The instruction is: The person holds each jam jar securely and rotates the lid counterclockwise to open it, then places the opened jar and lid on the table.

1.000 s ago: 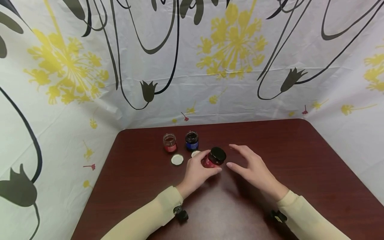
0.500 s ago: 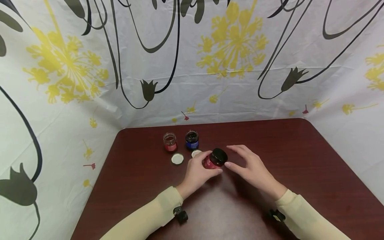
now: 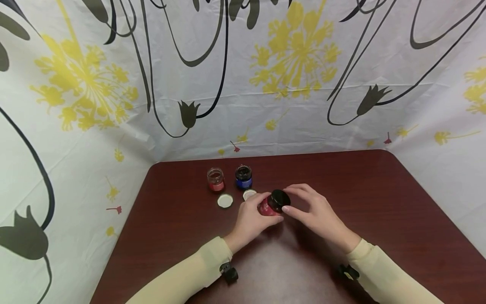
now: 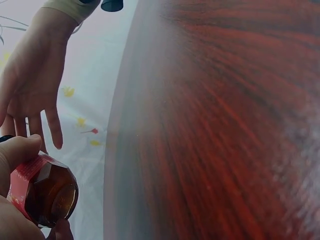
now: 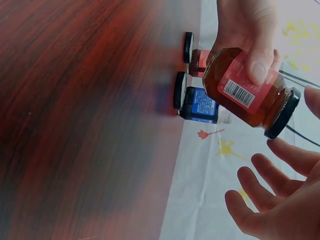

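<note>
My left hand grips a glass jar with a red label, a barcode and amber-brown contents. The jar is held tilted above the table, its black lid towards my right hand. In the right wrist view my left thumb lies across the label. My right hand's fingers are spread about the lid; one fingertip is at the lid's edge, and the thumb is close by. In the left wrist view the jar's glass base shows, while the lid is mostly hidden.
Behind my left hand stand a lidless jar with a red label and a lidless dark jar with a blue label. Two lids lie in front of them, pale insides up. A patterned cloth hangs beyond the dark red table.
My right hand has moved left until its fingertips are at the lid. My left hand has shifted the jar slightly right and tilted its lid more towards my right hand.
</note>
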`<control>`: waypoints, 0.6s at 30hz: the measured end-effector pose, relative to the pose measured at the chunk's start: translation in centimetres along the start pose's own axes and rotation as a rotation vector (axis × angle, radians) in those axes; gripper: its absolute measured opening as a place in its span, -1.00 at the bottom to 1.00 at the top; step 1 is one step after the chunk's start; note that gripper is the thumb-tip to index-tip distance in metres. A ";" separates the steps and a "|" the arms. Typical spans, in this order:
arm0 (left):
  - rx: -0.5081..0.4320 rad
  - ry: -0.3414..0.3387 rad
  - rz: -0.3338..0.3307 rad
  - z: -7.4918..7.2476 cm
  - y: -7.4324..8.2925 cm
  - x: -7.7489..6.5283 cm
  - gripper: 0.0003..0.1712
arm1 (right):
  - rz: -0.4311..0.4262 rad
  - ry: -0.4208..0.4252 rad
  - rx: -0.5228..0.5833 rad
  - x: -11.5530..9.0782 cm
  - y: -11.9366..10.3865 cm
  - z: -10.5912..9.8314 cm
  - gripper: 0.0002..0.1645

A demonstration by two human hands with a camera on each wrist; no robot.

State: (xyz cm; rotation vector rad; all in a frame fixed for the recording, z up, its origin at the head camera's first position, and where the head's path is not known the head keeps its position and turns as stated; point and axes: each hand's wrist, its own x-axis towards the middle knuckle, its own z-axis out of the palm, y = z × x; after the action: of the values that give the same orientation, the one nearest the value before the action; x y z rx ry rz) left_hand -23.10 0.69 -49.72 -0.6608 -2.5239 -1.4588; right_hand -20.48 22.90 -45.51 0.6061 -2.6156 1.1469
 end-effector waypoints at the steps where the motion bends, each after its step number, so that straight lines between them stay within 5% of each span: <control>1: 0.003 -0.002 -0.002 0.0 0.0 0.0 -0.29 | 0.003 -0.002 0.002 0.0 0.0 0.0 -0.39; 18: 0.014 -0.011 0.021 0.1 -0.2 -0.1 -0.32 | 0.032 -0.009 0.012 0.4 -0.1 0.4 -0.35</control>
State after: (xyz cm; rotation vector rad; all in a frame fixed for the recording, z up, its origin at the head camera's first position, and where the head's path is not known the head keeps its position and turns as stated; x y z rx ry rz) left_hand -23.09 0.62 -49.96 -0.6924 -2.5259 -1.4328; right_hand -20.79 22.48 -45.60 0.5749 -2.6374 1.1722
